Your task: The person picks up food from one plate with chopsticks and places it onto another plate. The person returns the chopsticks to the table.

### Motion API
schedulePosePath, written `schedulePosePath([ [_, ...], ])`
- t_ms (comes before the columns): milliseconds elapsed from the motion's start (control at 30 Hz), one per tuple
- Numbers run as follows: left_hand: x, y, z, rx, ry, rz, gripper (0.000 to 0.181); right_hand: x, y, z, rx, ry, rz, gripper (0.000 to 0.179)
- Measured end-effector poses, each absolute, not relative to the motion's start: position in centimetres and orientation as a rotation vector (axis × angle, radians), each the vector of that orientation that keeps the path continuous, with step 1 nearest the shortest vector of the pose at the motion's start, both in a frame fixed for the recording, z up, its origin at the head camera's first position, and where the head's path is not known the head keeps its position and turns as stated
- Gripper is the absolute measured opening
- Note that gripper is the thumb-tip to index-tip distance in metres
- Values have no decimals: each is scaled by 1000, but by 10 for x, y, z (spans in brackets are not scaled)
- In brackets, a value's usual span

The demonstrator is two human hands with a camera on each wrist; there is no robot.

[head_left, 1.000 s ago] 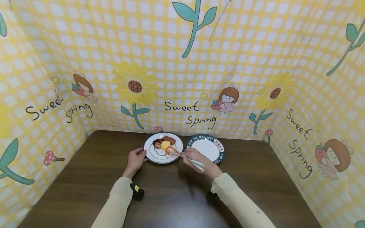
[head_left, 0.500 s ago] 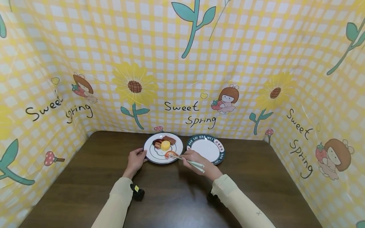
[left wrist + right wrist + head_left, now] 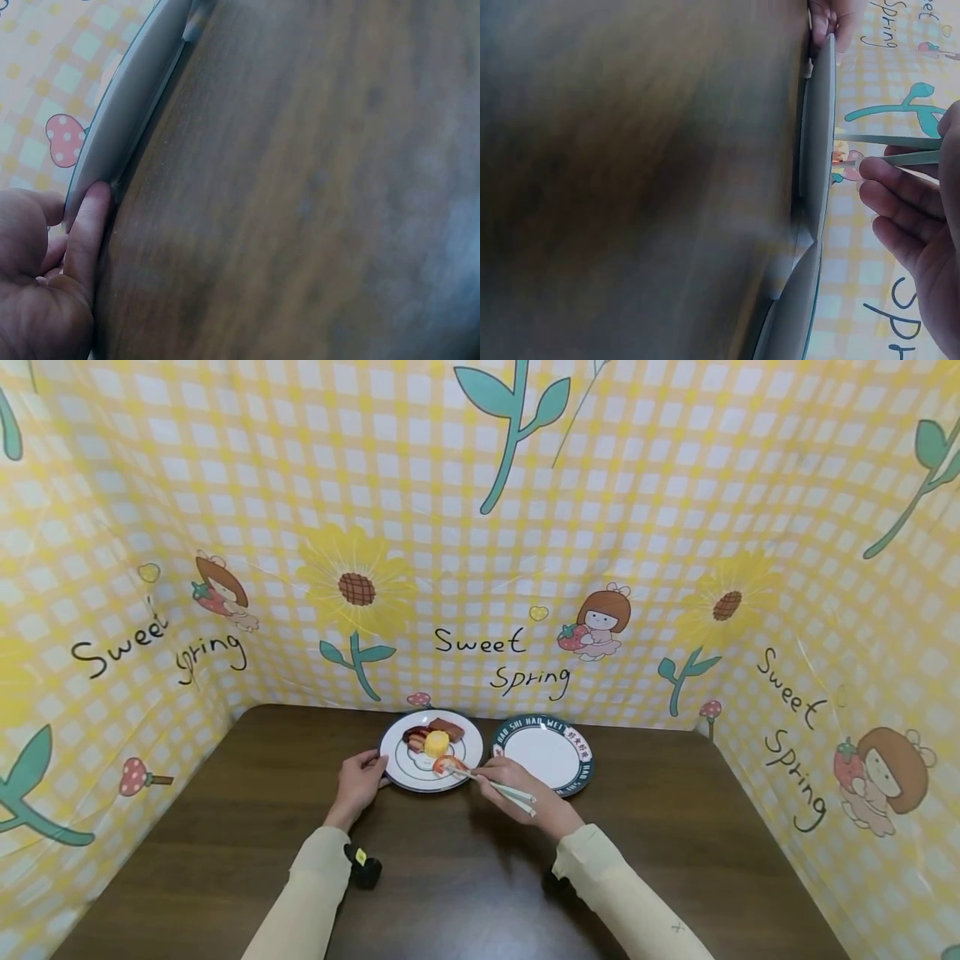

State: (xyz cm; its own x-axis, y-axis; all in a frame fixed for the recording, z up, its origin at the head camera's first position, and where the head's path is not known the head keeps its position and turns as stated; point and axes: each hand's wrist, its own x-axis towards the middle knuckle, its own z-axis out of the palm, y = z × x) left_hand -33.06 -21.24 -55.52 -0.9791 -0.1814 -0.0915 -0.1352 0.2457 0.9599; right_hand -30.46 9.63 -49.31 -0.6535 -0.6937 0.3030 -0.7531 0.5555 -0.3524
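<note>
My left hand (image 3: 357,785) pinches the left edge of a white plate (image 3: 399,772) with a dark rim. In the left wrist view the thumb is above the plate's edge and a finger is under it. My right hand (image 3: 519,783) holds a pair of pale green chopsticks (image 3: 516,794). Their tips are at an orange-red and white piece like a shrimp (image 3: 444,765), near the front of this plate. Behind it sit a yellow corn piece (image 3: 437,743) and brown meat-like pieces (image 3: 417,738). The right wrist view shows the chopsticks (image 3: 892,140) apart above the plate.
A second plate (image 3: 542,755), white with a lettered dark green rim, stands close on the right, partly behind my right hand. Both are near the back edge of the brown wooden table (image 3: 450,868). A yellow checked cloth (image 3: 480,560) encloses the back and sides.
The shrimp-like piece has moved from beside the corn toward the front of the plate, with the chopstick tips at it. My left hand has stayed on the plate's edge.
</note>
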Motion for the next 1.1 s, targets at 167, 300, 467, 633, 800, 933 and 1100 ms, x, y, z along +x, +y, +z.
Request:
schedulePosePath([
  [167, -331, -211, -555, 314, -2436, -1896, 53, -302, 100, -495, 1215, -2644, 753, 31],
  [300, -331, -210, -555, 318, -2429, -1903, 52, -298, 103, -495, 1213, -2617, 825, 30],
  [467, -331, -211, -555, 324, -2425, -1905, 53, -297, 108, -496, 1178, -2635, 896, 31],
  [633, -331, -211, -554, 327, -2419, -1913, 53, -294, 115, -490, 1116, -2621, 976, 32],
  [800, -331, -209, -555, 341, -2420, -1916, 53, -288, 127, -481, 1028, -2560, 1093, 32],
  [933, -331, -207, -554, 321, -2410, -1921, 53, -282, 138, -474, 975, -2506, 1115, 32],
  [1100, -332, -209, -554, 329, -2418, -1908, 53, -277, 154, -459, 964, -2439, 1043, 34],
])
